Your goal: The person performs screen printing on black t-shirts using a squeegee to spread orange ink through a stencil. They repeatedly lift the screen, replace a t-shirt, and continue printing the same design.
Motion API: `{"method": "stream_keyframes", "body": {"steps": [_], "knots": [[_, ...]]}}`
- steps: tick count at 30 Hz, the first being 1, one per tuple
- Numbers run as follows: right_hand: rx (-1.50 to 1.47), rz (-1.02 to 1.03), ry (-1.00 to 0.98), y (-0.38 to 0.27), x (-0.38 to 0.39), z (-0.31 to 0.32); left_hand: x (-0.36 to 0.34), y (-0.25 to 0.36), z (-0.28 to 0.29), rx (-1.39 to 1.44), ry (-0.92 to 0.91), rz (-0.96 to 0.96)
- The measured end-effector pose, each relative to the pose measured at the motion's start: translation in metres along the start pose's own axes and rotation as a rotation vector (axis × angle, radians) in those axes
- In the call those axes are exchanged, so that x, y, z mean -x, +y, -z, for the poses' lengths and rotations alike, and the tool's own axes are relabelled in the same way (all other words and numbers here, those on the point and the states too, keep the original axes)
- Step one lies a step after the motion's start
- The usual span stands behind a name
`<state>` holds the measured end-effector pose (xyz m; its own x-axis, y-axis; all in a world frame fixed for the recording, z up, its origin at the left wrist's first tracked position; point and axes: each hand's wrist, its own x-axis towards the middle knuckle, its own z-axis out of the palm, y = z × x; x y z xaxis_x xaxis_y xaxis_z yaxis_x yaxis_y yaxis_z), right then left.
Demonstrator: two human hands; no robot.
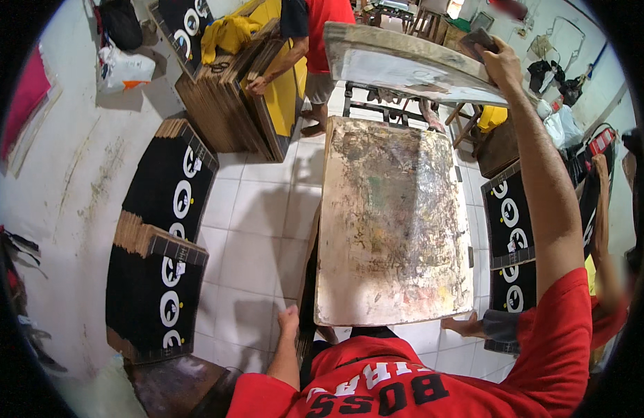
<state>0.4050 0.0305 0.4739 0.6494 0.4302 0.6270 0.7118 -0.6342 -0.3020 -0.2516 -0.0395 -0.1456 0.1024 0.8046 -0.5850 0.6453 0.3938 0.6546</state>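
Gripping dark block (pixel 476 43) at raised frame (pixel 405 73) above far edge of table (pixel 395 223) with right hand (pixel 504 66); holding left hand (pixel 288 321) beside near left corner, cannot tell whether closed

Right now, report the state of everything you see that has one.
Framed screen: raised, tilted.
Stained board: uncovered, paint-marked.
Brown block: held at the screen's edge.
Right hand: raised, gripping the block.
Left hand: lowered, by the board's near-left corner; grip unclear.
Black printed panels: stacked.
Rear panels: standing on edge.
Yellow cloth: crumpled.
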Motion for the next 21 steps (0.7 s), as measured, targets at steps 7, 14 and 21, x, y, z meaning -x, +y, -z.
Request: {"method": "stream_keyframes", "body": {"steps": [7, 14, 21], "knots": [[0.006, 0.033, -0.034, 0.022, -0.031, -0.002, 0.055, -0.072, -0.032, -0.069, 0.102, 0.08], [-0.158, 0.083, -0.016, 0.032, -0.046, -0.004, 0.067, -0.078, -0.031, -0.338, 0.365, -0.206], [0.027, 0.144, 0.043, 0.031, -0.051, -0.003, 0.032, -0.031, 0.019, -0.385, 0.619, -0.243]]}}
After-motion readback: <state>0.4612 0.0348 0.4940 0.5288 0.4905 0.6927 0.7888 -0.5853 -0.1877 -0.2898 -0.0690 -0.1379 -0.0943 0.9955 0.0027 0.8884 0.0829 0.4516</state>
